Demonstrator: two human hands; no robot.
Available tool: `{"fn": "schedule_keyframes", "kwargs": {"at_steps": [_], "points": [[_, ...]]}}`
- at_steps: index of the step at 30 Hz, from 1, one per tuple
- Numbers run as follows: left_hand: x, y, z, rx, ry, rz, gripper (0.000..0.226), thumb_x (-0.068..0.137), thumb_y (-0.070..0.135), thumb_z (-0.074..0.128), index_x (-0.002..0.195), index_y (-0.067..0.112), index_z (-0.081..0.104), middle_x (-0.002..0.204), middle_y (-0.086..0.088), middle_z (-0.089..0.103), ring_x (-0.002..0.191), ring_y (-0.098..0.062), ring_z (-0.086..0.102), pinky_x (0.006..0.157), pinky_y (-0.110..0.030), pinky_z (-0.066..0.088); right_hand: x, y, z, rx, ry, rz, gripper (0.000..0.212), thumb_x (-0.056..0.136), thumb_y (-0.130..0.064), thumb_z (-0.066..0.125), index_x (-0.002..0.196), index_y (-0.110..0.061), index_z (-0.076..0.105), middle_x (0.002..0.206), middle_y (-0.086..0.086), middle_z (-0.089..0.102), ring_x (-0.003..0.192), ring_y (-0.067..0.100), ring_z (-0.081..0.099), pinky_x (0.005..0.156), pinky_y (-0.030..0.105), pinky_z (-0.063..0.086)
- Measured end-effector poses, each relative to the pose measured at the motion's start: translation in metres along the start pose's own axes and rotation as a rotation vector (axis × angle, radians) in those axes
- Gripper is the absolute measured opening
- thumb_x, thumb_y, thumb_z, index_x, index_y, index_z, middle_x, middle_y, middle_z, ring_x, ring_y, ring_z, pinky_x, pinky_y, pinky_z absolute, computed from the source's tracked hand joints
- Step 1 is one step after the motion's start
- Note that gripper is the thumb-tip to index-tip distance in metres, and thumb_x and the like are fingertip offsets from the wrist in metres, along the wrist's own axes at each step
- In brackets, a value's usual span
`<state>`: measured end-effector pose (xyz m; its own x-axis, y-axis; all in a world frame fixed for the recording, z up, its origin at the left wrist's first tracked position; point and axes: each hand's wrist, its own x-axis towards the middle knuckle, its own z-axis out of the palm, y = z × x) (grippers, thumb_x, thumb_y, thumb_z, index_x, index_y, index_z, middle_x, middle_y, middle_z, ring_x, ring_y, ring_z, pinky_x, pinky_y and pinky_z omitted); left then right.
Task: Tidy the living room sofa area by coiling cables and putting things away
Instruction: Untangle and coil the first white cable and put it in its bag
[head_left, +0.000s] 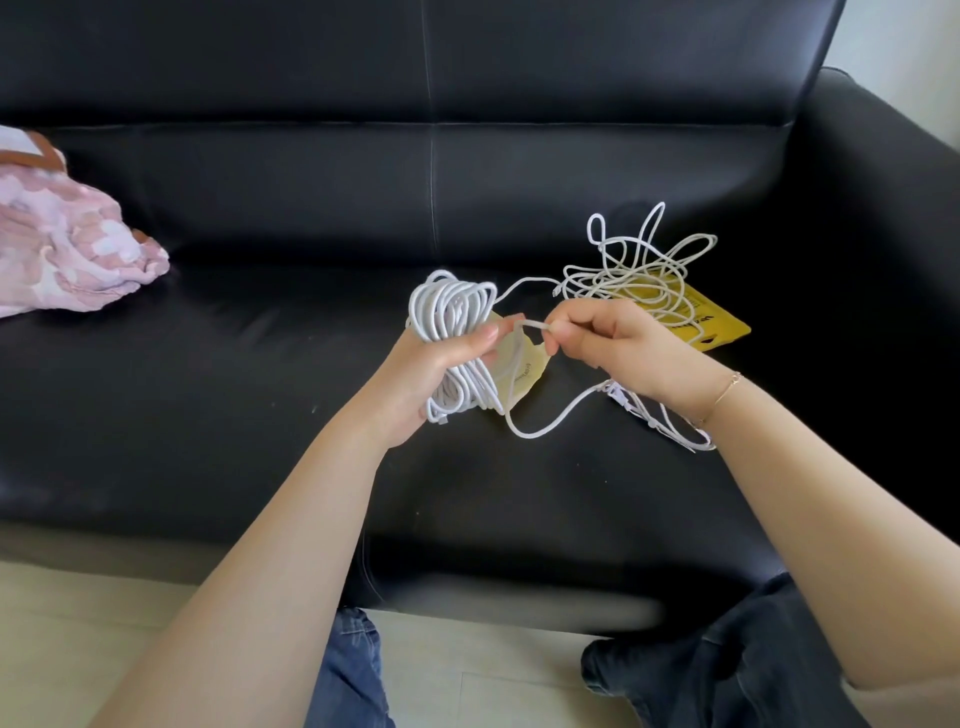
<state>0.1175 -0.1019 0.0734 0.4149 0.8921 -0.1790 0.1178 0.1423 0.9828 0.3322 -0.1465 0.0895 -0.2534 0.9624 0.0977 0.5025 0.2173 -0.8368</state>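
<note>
Both hands raised: left hand (441, 358) around coiled cable (452, 312), right hand (618, 343) pinching its end.

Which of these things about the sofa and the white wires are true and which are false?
1. The left hand holds a coiled white cable. True.
2. The right hand is empty. False: it pinches a strand of the cable.
3. A loose tangle of white cable lies on the sofa, partly over a yellow packet. True.
4. The sofa is red. False: it is black.
5. A pink cloth lies at the left of the seat. True.
</note>
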Motion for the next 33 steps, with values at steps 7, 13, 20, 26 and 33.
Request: {"fn": "schedule_keyframes", "kwargs": {"at_steps": [7,13,20,26,33], "points": [[-0.003,0.0,0.008,0.077,-0.02,0.008,0.014,0.093,0.03,0.063,0.105,0.025,0.066,0.098,-0.002,0.074,0.093,-0.018,0.071,0.083,-0.039,0.06,0.001,0.004,-0.002,-0.063,0.137,-0.031,0.03,0.1,-0.031,0.05,0.08,-0.014,0.064,0.068,0.021,0.046,0.058,0.014,0.037,0.06,0.025,0.035],[-0.004,0.002,0.019,0.07,-0.086,-0.057,0.015,0.095,0.029,0.059,0.091,0.016,0.064,0.068,0.004,0.068,0.067,-0.012,0.069,0.073,-0.034,0.057,0.006,0.019,-0.006,-0.492,0.359,-0.151,0.044,0.089,-0.05,0.059,0.063,-0.016,0.051,0.05,-0.002,0.041,0.049,0.015,0.038,0.051,0.028,0.032],[-0.002,-0.004,0.029,0.196,-0.156,-0.188,0.022,0.087,0.026,0.073,0.101,0.009,0.069,0.077,-0.003,0.074,0.078,-0.016,0.073,0.09,-0.041,0.055,0.013,0.021,0.004,-0.676,0.507,-0.527,0.037,0.086,-0.041,0.067,0.069,-0.008,0.063,0.075,0.002,0.053,0.074,0.019,0.046,0.071,0.031,0.038],[-0.002,-0.002,0.025,0.157,-0.212,-0.195,0.023,0.092,0.027,0.066,0.107,0.009,0.064,0.085,-0.008,0.075,0.086,-0.026,0.074,0.086,-0.041,0.058,0.007,0.009,0.012,-0.262,0.501,-0.229,0.035,0.086,-0.038,0.069,0.071,-0.008,0.062,0.058,-0.005,0.047,0.055,0.012,0.043,0.056,0.031,0.042],[-0.002,0.001,0.026,0.125,-0.092,-0.171,0.013,0.087,0.023,0.073,0.089,0.013,0.065,0.066,-0.002,0.067,0.064,-0.016,0.07,0.068,-0.032,0.057,0.007,0.003,0.004,0.035,0.505,-0.008,0.033,0.089,-0.034,0.068,0.071,-0.006,0.064,0.044,-0.013,0.038,0.042,0.005,0.031,0.047,0.01,0.029]]}}
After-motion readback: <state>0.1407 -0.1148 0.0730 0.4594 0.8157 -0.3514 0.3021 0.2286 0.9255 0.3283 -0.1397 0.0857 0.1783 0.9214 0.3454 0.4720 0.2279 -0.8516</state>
